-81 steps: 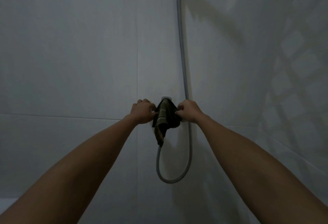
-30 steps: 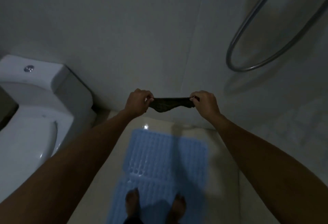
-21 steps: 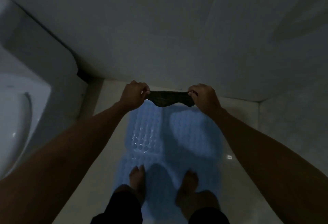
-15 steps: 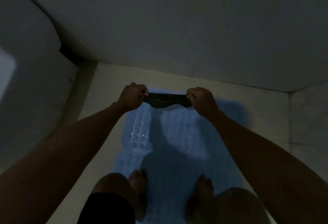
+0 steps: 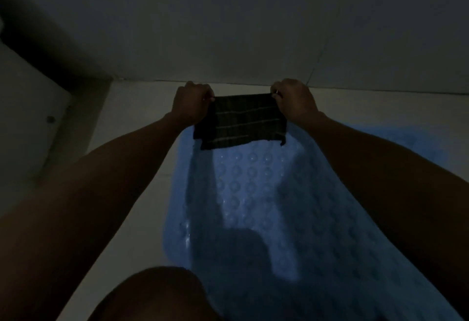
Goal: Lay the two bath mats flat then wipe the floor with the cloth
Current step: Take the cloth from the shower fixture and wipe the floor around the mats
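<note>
A dark cloth [image 5: 241,122] with thin pale stripes is stretched flat between my two hands, just above the far end of a blue bath mat [image 5: 256,193]. My left hand [image 5: 191,103] pinches its top left corner and my right hand [image 5: 291,99] pinches its top right corner. The blue mat lies flat on the pale floor [image 5: 137,117], dotted with round bumps, and runs toward me under my arms. A further patch of blue mat [image 5: 396,137] shows beyond my right forearm; I cannot tell whether it is a separate mat.
The grey wall [image 5: 253,28] meets the floor just beyond my hands. The white toilet base [image 5: 30,117] stands at the left. My bent knee [image 5: 157,295] fills the bottom centre. The room is dim.
The cloth came off the wall hook by the shower hose. I have crouched down, and the cloth has dropped to near floor level and spread from a bunched strip into a flat rectangle.
</note>
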